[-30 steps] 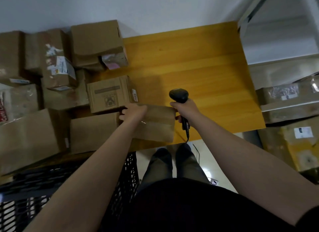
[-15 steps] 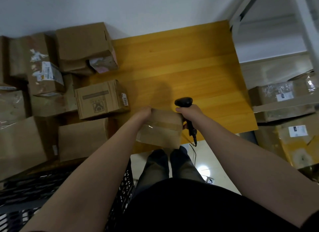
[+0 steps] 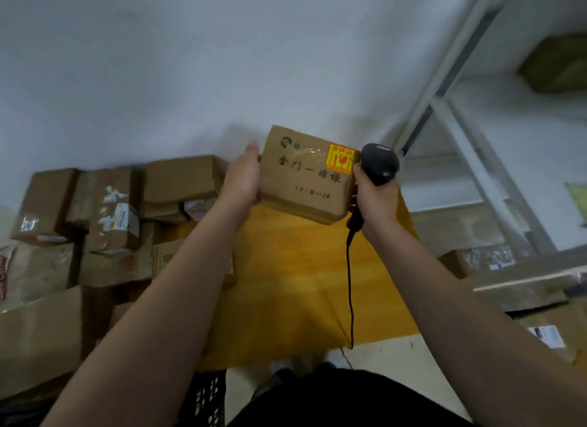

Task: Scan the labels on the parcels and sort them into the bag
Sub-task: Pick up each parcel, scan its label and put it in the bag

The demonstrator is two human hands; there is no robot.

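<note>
I hold a brown cardboard parcel up in the air above the wooden table, between both hands. Black printed characters and a yellow-and-red sticker show on the face turned to me. My left hand grips its left end. My right hand presses against its right end while it holds a black corded barcode scanner, whose cable hangs down to the table's front edge. No bag is in view.
Several brown parcels are piled on the table's left side. A black plastic crate stands at the lower left. White metal shelving with more parcels is on the right. A white wall is behind.
Both hands have lifted the parcel off the table's front edge and turned its printed face toward me. The view has tilted upward.
</note>
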